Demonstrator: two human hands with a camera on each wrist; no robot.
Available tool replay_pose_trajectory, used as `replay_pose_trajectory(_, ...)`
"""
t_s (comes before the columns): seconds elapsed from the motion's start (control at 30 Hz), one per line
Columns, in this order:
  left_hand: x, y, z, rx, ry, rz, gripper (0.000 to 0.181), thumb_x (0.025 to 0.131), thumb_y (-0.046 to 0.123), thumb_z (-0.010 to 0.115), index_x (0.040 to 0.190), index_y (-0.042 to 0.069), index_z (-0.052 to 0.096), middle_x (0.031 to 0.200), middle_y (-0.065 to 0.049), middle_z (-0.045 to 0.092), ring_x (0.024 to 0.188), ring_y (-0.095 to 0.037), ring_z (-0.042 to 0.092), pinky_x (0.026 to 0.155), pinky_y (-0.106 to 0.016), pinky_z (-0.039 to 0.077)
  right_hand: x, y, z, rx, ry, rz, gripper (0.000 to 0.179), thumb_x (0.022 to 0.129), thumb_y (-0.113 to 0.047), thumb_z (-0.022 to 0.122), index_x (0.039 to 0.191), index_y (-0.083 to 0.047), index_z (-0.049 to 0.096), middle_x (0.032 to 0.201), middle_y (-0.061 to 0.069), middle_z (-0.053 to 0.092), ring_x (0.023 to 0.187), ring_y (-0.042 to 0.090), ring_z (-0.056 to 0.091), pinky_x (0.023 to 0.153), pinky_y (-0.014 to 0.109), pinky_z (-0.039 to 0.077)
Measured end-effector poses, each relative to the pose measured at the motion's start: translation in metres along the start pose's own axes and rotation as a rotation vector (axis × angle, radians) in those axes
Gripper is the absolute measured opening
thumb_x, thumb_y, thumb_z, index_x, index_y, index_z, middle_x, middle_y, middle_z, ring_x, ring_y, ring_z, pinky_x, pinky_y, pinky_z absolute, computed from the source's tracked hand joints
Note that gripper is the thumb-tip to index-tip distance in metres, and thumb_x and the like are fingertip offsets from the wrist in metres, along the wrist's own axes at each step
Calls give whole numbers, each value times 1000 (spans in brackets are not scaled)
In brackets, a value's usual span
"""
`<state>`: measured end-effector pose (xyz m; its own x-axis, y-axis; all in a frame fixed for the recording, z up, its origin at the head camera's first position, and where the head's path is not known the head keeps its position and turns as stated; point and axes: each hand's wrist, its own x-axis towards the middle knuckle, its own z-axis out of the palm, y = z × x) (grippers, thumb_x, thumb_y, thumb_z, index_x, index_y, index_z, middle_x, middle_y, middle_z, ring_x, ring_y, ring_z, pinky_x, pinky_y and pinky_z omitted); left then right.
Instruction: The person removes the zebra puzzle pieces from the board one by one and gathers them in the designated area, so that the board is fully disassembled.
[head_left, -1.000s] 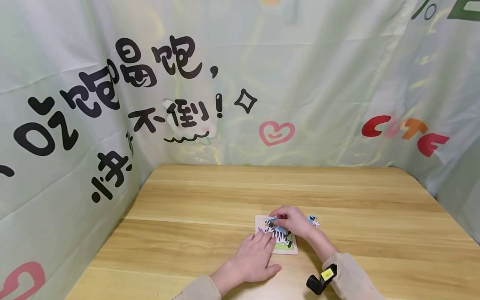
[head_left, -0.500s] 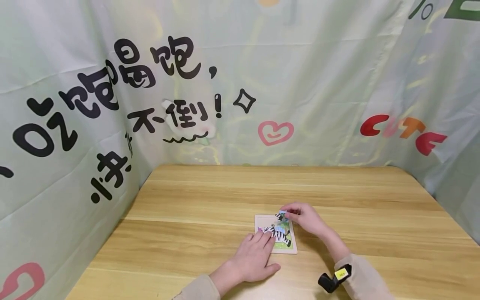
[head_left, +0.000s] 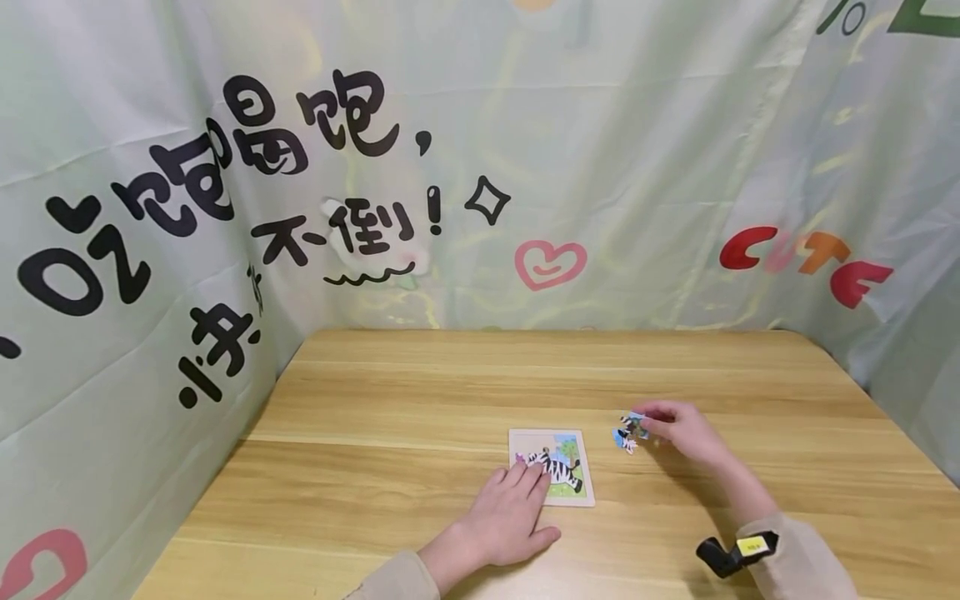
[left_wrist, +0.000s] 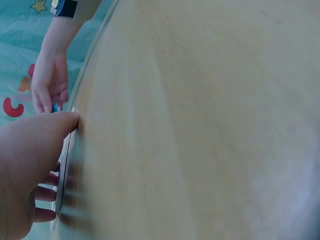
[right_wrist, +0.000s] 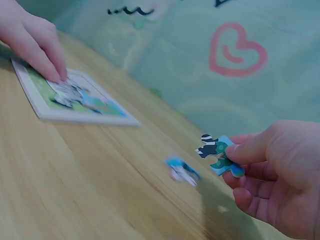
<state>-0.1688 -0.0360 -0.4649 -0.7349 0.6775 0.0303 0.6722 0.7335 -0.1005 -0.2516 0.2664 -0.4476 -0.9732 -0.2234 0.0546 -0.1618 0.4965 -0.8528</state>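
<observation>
A zebra jigsaw puzzle in a pale square frame (head_left: 589, 492) lies on the table, its upper left part showing bare backing. My left hand (head_left: 501, 518) rests on its lower left with fingers straight, covering that part. Between thumb and fingers my right hand (right_wrist: 280, 175) pinches a jigsaw piece (right_wrist: 220, 152) with blue, green and striped print, held above the table. Under and beside it a second puzzle piece (right_wrist: 182, 171), blue with black and white, lies on the wood, right of the frame. In the left wrist view the left thumb (left_wrist: 67, 120) hides most of the puzzle.
The wooden table (head_left: 420, 392) extends around the puzzle on all sides. Printed fabric (head_left: 637, 167) hangs behind it and along both sides. A small black camera (head_left: 723, 557) is strapped to the right wrist.
Holding the jigsaw piece, my right hand has moved right, off the frame's upper edge to above the loose piece. The upper right of the puzzle is uncovered. My left hand stays put.
</observation>
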Motion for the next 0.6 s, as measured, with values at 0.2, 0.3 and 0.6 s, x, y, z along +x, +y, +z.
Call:
replay_pose_trajectory(0.2,0,0,0,-7,-10,-10,74,92,61,30,142,8,36,146,-9,33,132,-26,31,104,-41,29,-9,9,-17,-55,-6,18,23,90,-5,57,106,11,60,83,8,61,63,13,51,54,27,46)
replay_pose_trajectory(0.3,0,-1,0,-7,-12,-12,74,92,61,30,142,8,36,146,-9,32,132,-26,31,105,-40,29,-12,12,-21,-119,-13,23,19,89,-6,58,102,8,62,82,7,60,63,14,50,53,27,44)
replay_pose_trajectory(0.6,0,-1,2,10,11,-1,74,92,62,29,141,7,37,145,-9,35,131,-25,33,104,-40,31,-13,19,-21,-251,17,31,16,88,-5,60,99,4,65,85,8,62,68,16,49,54,27,43)
